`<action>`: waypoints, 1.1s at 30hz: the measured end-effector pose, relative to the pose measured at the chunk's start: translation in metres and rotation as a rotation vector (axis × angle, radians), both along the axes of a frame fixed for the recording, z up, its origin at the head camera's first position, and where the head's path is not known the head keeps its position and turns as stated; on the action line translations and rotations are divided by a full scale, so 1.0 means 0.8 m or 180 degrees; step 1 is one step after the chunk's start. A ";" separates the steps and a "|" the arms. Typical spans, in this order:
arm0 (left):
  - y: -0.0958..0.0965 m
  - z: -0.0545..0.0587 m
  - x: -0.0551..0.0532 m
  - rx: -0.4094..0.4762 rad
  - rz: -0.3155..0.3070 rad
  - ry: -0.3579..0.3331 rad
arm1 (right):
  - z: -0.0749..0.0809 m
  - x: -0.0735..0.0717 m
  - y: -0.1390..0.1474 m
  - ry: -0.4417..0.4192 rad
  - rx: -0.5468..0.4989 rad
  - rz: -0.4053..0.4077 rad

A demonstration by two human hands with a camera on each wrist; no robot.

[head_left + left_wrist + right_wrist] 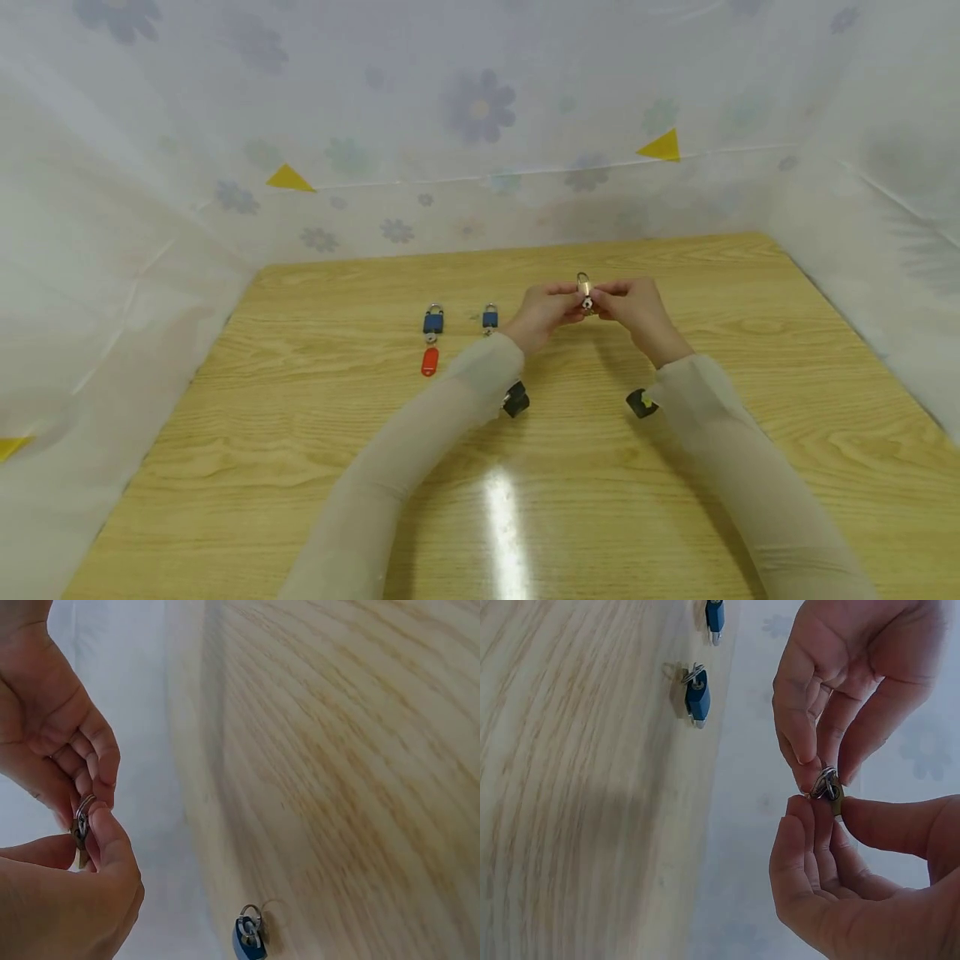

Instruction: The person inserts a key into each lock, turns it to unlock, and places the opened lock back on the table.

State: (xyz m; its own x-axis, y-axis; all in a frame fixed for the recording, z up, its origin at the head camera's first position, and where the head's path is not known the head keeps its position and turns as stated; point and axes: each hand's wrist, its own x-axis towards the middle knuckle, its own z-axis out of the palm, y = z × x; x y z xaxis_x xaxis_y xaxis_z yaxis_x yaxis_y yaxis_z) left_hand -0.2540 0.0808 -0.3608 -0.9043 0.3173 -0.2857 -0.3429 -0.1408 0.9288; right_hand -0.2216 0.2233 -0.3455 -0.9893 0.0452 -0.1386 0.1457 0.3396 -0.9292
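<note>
In the head view a small brass padlock (584, 287) is held up above the far part of the table, its shackle pointing upward. A silver key (587, 304) with a ring hangs at its lower end. My left hand (545, 312) grips the padlock from the left with thumb and fingers. From the right, my right hand (636, 312) pinches the same padlock. In the left wrist view, fingertips partly cover the padlock (79, 834). The right wrist view shows metal rings (825, 782) beside the brass body, between both hands' fingertips.
Left of the hands, a blue padlock (432, 322) lies with a key and red tag (430, 362). A smaller blue padlock (490, 318) with a key lies nearer my left hand. White flowered sheeting (480, 208) walls the table (300, 450).
</note>
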 end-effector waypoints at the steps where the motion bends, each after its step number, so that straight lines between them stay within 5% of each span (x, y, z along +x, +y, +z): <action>1: 0.002 -0.002 -0.002 -0.0004 0.0026 -0.0009 | -0.002 -0.002 0.001 -0.0008 0.0009 0.0001; 15: 0.023 -0.028 -0.015 -0.0262 0.0142 -0.0241 | -0.026 -0.024 0.004 -0.0280 0.0325 -0.0056; 33: 0.038 -0.037 -0.012 -0.0462 0.0312 -0.0269 | -0.042 -0.036 0.006 -0.0497 0.0487 -0.0189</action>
State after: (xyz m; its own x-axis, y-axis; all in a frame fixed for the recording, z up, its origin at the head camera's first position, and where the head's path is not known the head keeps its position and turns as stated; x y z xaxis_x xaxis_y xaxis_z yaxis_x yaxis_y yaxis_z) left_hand -0.2637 0.1112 -0.3902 -0.8996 0.1789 -0.3984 -0.4119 -0.0440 0.9102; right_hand -0.2506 0.2277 -0.3791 -0.9513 0.1349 -0.2771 0.3078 0.4612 -0.8322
